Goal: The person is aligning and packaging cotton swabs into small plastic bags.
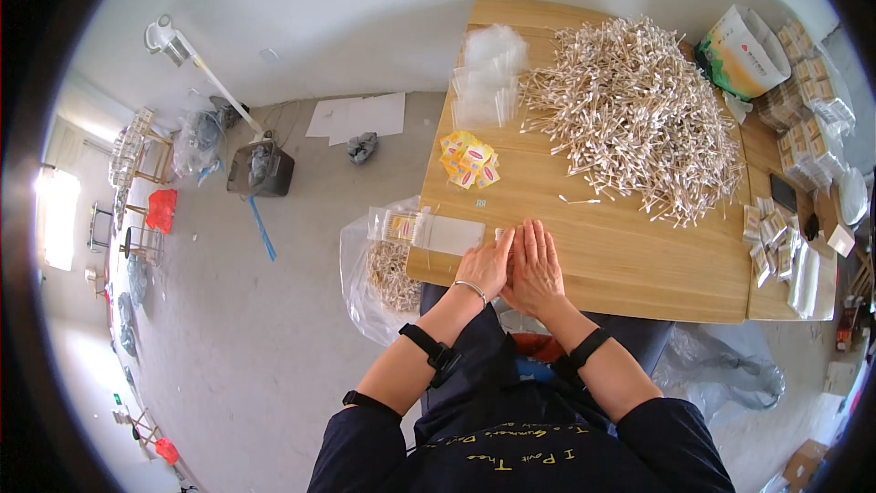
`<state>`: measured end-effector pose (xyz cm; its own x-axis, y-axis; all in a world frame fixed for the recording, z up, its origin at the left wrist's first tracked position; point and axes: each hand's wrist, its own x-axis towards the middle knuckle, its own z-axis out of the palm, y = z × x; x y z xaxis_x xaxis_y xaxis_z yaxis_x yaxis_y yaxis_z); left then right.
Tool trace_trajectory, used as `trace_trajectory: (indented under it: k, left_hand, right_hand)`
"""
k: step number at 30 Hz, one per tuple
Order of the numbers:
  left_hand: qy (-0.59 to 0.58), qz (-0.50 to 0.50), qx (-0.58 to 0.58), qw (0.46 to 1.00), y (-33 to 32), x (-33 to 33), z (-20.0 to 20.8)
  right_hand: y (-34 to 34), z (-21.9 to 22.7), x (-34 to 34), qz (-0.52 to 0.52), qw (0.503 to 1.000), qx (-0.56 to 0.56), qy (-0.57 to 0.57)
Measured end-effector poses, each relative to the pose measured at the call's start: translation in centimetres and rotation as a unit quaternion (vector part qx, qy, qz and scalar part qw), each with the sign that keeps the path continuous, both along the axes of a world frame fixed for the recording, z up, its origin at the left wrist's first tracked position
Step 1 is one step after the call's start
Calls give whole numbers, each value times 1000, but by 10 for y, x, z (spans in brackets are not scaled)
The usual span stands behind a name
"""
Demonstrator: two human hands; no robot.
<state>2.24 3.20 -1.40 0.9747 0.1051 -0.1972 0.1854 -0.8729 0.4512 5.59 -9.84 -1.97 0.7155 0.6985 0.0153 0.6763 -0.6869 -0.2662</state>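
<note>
At the table's front edge my left hand [484, 267] and my right hand [534, 267] are pressed together, palms facing inward. The right fingers are stretched out side by side; the left fingers are partly hidden behind them. A small pale bit shows at the left fingertips, but what lies between the palms is hidden. Just left of my hands lies a white card [453, 236], beside a clear bag of cotton swabs [400, 225] at the table's corner. Farther in are yellow printed labels [470, 161] and a few loose cotton swabs [578, 200].
A large heap of cotton swabs [639, 110] covers the table's far right. Clear plastic bags [490, 73] lie at the far left. Packed swab boxes [774, 236] and a dark phone [783, 192] are at the right. An open bag of swabs [391, 279] hangs below the left edge.
</note>
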Motion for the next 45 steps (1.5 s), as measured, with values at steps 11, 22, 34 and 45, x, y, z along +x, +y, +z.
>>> trace_trajectory:
  k: [11,22,34,45]
  left_hand:
    - [-23,37,-60,997,5,1,17]
    - [-241,181,-210,930,16,9,-6]
    - [-209,150,-145,955,15,11,-18]
    - [-217,131,-128,959,14,12,-14]
  right_hand:
    - [1,-1,-2,-3,998,44,37]
    - [1,4,0,-4,1000,14,18]
    - [-2,6,1,10,1000,3,21]
    - [0,2,-2,2,1000,6,11]
